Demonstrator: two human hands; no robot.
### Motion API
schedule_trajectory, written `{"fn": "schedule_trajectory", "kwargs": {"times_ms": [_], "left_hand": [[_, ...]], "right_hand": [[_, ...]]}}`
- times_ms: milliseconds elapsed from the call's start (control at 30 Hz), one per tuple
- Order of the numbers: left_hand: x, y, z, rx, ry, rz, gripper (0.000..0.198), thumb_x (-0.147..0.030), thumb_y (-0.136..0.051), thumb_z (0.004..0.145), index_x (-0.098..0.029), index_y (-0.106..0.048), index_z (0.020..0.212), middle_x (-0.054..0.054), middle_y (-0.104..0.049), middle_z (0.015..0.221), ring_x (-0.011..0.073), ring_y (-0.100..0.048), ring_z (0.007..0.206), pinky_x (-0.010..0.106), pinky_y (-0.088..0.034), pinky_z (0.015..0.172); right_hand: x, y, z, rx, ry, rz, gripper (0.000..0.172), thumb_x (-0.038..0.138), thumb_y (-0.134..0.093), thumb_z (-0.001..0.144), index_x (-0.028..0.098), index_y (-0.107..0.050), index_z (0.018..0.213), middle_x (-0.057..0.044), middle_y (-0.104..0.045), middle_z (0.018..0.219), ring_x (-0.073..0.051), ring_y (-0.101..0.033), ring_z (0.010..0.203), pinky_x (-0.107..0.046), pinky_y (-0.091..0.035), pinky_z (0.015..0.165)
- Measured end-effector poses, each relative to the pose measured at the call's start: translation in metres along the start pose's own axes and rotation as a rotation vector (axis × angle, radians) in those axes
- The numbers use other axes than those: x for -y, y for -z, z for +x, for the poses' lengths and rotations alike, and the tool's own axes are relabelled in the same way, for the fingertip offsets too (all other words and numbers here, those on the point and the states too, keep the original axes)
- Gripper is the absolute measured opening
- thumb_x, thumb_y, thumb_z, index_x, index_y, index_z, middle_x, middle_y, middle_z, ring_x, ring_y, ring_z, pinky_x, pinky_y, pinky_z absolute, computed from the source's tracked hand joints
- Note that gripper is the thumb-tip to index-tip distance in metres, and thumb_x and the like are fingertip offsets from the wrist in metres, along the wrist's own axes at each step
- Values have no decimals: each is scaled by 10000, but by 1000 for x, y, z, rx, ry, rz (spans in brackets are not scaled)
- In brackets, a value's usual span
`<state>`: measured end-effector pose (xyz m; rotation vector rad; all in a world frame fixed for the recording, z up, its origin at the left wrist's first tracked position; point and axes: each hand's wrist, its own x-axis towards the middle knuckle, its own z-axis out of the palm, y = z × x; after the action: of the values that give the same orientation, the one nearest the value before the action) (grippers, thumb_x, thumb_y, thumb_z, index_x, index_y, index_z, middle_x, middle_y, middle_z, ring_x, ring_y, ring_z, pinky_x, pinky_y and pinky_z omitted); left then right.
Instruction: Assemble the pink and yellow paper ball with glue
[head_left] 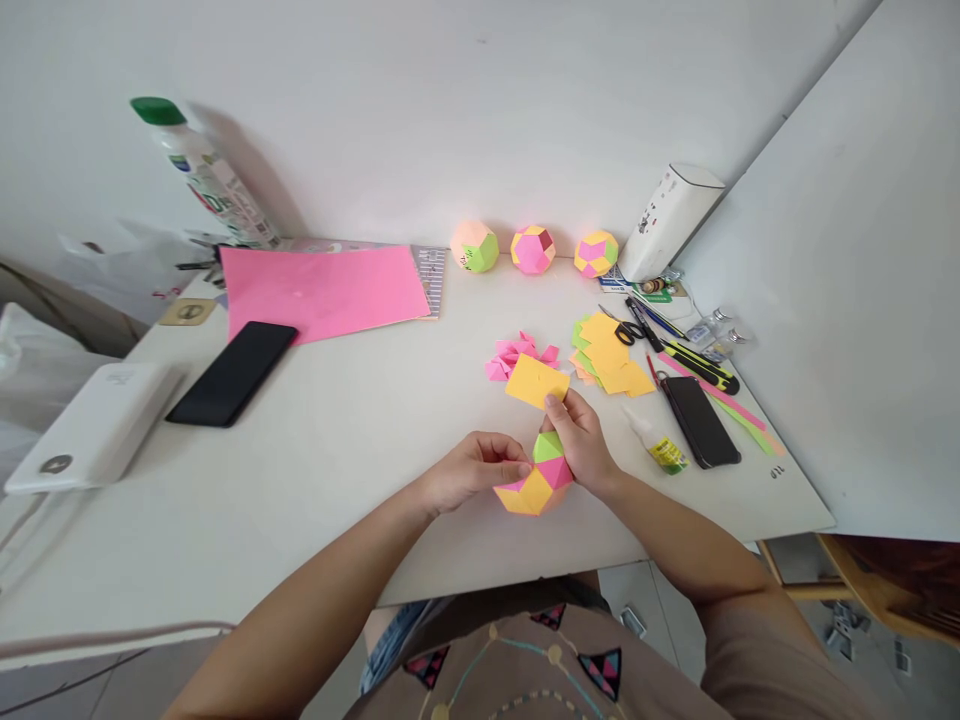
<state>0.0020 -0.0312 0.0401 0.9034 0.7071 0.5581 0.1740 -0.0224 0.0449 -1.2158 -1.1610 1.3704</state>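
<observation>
A partly built paper ball [538, 478] of orange, pink and green pieces sits between both hands just above the white table [322, 470], near its front edge. My left hand [471, 470] grips its left side with fingers curled. My right hand [581, 440] holds its right side and pinches an orange paper piece [534, 381] that sticks up from it. Loose pink folded pieces [514, 353] and a stack of orange and green paper squares [611, 358] lie just beyond the hands.
Three finished paper balls [534, 250] stand by the wall beside a white box [670, 222]. Scissors [628, 327], a utility knife [705, 366], a glue bottle [656, 445] and a black phone [700, 420] lie at right. A pink sheet [322, 290], another phone [232, 372], a power bank [94, 425] and a bottle [210, 180] are at left.
</observation>
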Motion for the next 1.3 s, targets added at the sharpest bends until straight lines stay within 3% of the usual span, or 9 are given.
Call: {"fn": "schedule_trajectory", "kwargs": {"times_ms": [567, 933, 1300], "left_hand": [[-1, -2, 0, 39, 56, 61, 189, -304, -761, 623, -144, -665, 598, 7, -574, 585, 105, -478, 542, 250, -360, 528], [5, -4, 0, 7, -14, 25, 249, -255, -701, 607, -150, -516, 479, -31, -446, 538, 80, -357, 505, 247, -263, 493], [3, -4, -3, 34, -46, 94, 289, -374, -681, 708, -147, -548, 589, -11, -471, 613, 96, -409, 550, 243, -311, 518]], "right_hand": [[1, -2, -2, 55, -21, 9, 288, 490, -553, 844, 213, -482, 806, 86, -416, 504, -64, -384, 404, -189, -346, 389], [-2, -4, -3, 100, -38, 22, 283, 481, -561, 841, 206, -499, 809, 84, -440, 501, -62, -389, 408, -186, -336, 393], [1, -4, -2, 75, -51, 14, 287, 488, -563, 834, 209, -501, 811, 83, -444, 499, -66, -403, 406, -188, -352, 393]]}}
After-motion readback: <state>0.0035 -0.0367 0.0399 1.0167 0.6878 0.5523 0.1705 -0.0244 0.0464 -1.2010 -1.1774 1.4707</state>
